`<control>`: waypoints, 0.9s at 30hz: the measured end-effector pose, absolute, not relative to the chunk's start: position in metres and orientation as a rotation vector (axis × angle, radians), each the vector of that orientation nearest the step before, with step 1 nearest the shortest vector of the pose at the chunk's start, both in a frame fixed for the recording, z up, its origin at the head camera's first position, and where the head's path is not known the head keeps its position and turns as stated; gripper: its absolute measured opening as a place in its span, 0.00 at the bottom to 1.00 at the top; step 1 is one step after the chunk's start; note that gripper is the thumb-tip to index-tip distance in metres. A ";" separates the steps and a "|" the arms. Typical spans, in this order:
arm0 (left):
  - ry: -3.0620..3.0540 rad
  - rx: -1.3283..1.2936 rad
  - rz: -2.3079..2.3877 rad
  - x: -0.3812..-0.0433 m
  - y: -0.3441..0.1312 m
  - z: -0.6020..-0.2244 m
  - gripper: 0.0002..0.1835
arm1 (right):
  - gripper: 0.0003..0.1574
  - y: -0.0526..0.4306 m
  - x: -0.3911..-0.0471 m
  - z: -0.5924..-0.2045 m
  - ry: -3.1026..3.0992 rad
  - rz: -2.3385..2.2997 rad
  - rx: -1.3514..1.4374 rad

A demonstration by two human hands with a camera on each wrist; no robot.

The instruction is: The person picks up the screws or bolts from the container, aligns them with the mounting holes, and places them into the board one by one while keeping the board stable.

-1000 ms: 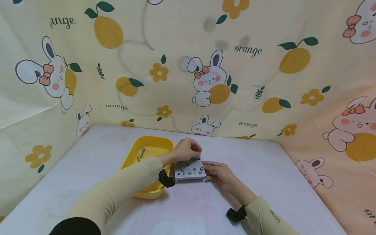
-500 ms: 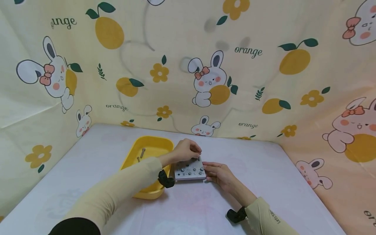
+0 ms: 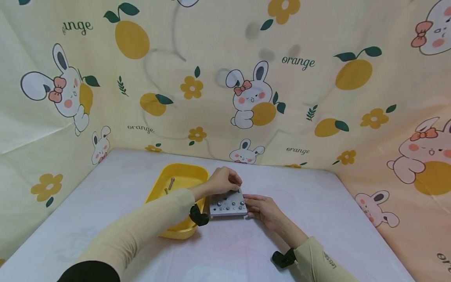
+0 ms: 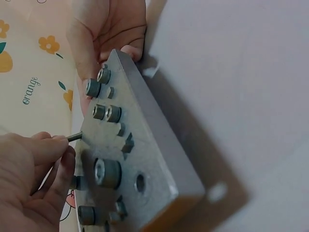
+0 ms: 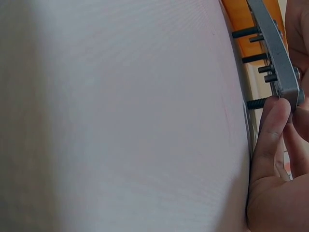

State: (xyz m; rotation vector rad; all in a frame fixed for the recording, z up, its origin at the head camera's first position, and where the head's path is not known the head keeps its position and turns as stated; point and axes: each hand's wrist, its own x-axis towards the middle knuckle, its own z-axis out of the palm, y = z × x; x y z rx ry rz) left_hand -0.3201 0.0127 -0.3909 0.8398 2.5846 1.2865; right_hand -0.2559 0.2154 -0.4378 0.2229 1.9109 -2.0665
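Note:
A silver metal plate [image 3: 228, 214] with holes and several socket-head screws [image 4: 107, 173] stands on the table in the head view. Shanks [image 5: 255, 58] stick out below it in the right wrist view. My left hand [image 3: 222, 181] reaches over the plate's far side. Its thumb and fingers pinch a thin screw [image 4: 75, 137], whose shank touches down at the plate's face; the rest is hidden in the fingers. My right hand [image 3: 263, 209] grips the plate's right edge, its thumb [image 5: 279, 116] at a corner.
Directly left of the plate sits a yellow tray [image 3: 183, 234], partly covered by my left forearm. Inside it lie a long screw [image 3: 171, 183] and a shorter one [image 3: 166, 191]. A patterned curtain [image 3: 211, 47] rises behind the white table [image 3: 299, 188].
Over the last second the left fingers shift very slightly at the plate's far side. My right hand, the plate and the tray stay in place.

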 end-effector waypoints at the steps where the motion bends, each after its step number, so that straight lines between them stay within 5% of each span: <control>1: 2.585 0.842 1.287 -0.320 0.013 -0.391 0.07 | 0.23 0.215 -0.256 -0.438 1.908 -2.069 0.219; 27: 2.539 0.854 1.218 -0.308 0.021 -0.380 0.05 | 0.23 0.215 -0.255 -0.439 1.925 -2.070 0.231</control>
